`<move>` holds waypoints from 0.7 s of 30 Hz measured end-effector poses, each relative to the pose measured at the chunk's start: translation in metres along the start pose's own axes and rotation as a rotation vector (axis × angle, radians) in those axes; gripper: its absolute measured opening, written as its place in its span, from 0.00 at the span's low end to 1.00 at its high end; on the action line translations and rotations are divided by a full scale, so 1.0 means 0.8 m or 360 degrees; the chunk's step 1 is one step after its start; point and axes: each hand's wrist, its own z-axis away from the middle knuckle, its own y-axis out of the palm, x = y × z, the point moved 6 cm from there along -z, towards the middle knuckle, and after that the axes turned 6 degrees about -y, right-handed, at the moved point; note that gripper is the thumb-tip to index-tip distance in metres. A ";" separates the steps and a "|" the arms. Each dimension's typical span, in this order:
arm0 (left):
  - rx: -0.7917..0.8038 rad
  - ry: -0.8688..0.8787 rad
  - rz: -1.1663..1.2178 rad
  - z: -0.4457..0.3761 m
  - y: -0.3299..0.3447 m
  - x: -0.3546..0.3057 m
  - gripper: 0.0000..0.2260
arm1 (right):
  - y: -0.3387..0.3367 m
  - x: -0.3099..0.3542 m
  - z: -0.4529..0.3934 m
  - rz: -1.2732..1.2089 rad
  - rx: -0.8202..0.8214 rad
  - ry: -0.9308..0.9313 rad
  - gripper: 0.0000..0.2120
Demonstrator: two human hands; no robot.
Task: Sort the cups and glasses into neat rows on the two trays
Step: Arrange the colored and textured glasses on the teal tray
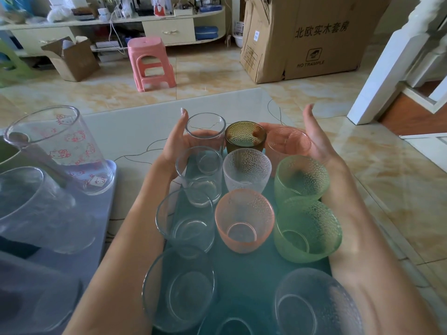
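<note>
Clear smooth glasses: 4 in a column
Green dimpled cups: 2
Pink dimpled cups: 2
Amber cup: 1
Trays: 2
Hands: 2

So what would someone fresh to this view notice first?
Likely the teal tray in the middle, packed with rows of cups: clear ones on the left, pink cup in the centre, green cups on the right. The left hand and right hand flank its far end. At far left stands a tall glass with red cat prints.
</note>
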 end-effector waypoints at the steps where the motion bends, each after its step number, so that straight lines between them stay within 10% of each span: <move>1: -0.0010 0.0006 -0.0005 0.001 0.000 -0.002 0.41 | -0.001 -0.001 -0.001 -0.0047 -0.0002 0.0004 0.47; 10: -0.0122 0.0120 0.0013 0.011 -0.008 0.001 0.37 | -0.007 0.001 0.014 -0.0178 -0.0199 -0.0122 0.46; 21: -0.0532 0.0353 0.0043 0.096 -0.011 -0.004 0.25 | -0.003 0.019 0.123 0.0202 -0.1079 -0.0303 0.31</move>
